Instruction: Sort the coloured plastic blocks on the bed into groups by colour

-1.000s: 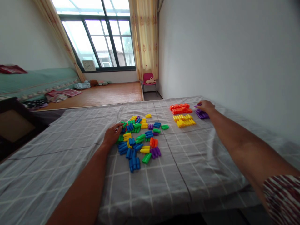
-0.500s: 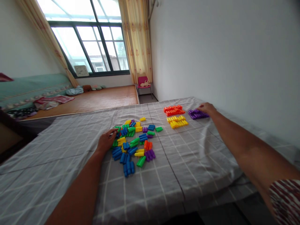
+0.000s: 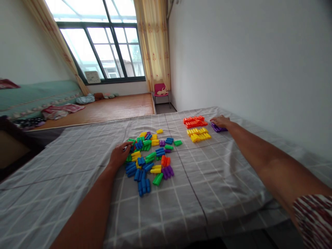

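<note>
On the left, a mixed pile of blue, green, yellow, purple and orange ribbed plastic toy blocks (image 3: 147,159) lies on a grey checked cloth. My left hand (image 3: 121,152) rests at the pile's left edge, fingers loosely bent and apart, fingertips touching green and blue blocks. Farther right, my right hand (image 3: 220,121) reaches over the purple toy blocks (image 3: 218,128). Its fingers close down on their left end and hide part of them. Beside it sit the orange toy blocks (image 3: 195,122), in rows, and the yellow toy blocks (image 3: 199,135), also in rows, in front of those.
The checked cloth (image 3: 207,180) covers the table and has creases on the right. A white wall (image 3: 246,62) runs along the right side. Beyond the table are a wooden bed platform (image 3: 116,105), a pink chair (image 3: 160,90) and a window with curtains.
My right hand has moved slightly left, from the middle of the purple blocks to their left end. My left hand stays at the pile's edge. The whole view has shifted a little.
</note>
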Motion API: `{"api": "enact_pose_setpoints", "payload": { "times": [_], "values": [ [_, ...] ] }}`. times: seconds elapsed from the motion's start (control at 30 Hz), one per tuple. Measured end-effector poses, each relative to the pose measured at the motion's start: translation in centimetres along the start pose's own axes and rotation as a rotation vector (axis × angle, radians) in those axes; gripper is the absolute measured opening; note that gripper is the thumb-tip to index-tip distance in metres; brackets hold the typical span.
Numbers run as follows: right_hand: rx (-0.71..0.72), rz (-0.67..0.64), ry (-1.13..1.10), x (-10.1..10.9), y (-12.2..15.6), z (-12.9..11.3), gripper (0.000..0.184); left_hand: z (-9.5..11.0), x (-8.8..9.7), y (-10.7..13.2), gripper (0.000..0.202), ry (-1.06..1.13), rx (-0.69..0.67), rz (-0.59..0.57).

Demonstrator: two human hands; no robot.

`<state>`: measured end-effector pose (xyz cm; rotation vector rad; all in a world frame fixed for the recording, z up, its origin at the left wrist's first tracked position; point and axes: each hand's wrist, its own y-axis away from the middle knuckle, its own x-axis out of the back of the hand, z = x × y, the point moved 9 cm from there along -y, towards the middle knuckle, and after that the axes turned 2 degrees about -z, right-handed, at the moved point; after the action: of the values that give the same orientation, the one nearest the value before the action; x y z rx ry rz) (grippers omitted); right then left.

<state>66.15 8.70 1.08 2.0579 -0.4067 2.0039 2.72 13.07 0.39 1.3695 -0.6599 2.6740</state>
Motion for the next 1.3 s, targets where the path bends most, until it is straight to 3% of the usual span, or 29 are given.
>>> {"api": "enact_pose_setpoints", "payload": {
  "times": [0.17,0.3,0.37,0.43,0.5,0.63,0.7,0.77,0.9,1.0,1.2,1.3],
  "values": [
    [-0.041,-0.001,-0.013,1.0,1.2,0.4,0.036,0.4,0.2,0.0,0.044,-0.017,-0.013,0.006],
    [0.003,0.214,-0.094,4.1,2.6,-1.5,0.039,1.1,0.4,0.3,0.04,-0.028,-0.024,0.012],
    [0.148,0.319,-0.152,5.4,3.7,-4.9,0.037,1.3,0.4,0.4,0.037,-0.01,-0.028,0.019],
    [0.351,0.344,-0.234,5.9,5.4,-10.0,0.033,1.4,0.5,0.4,0.036,0.006,-0.027,0.033],
    [0.542,0.293,-0.327,5.6,7.8,-15.6,0.031,1.5,0.5,0.4,0.035,0.007,-0.029,0.046],
    [0.833,0.05,-0.371,3.2,13.9,-26.7,0.027,1.5,0.5,0.4,0.035,0.018,-0.046,0.06],
    [0.919,-0.003,-0.297,2.2,16.2,-30.9,0.028,1.5,0.5,0.4,0.034,0.033,-0.049,0.069],
    [0.902,0.033,-0.204,1.7,16.9,-33.6,0.032,1.5,0.5,0.3,0.033,0.038,-0.051,0.076],
    [0.689,0.058,-0.082,0.1,15.2,-35.3,0.035,1.5,0.4,0.3,0.032,0.021,-0.069,0.074],
    [0.638,0.027,-0.11,-1.0,14.2,-35.1,0.036,1.6,0.5,0.2,0.031,-0.002,-0.069,0.077],
    [0.826,0.192,-0.383,0.6,16.1,-34.3,0.03,2.2,0.5,0.2,0.031,-0.039,-0.083,0.072],
    [0.926,0.198,-0.545,1.2,17.6,-34.5,0.027,2.1,0.5,0.2,0.033,-0.051,-0.075,0.067]
  ]
}}
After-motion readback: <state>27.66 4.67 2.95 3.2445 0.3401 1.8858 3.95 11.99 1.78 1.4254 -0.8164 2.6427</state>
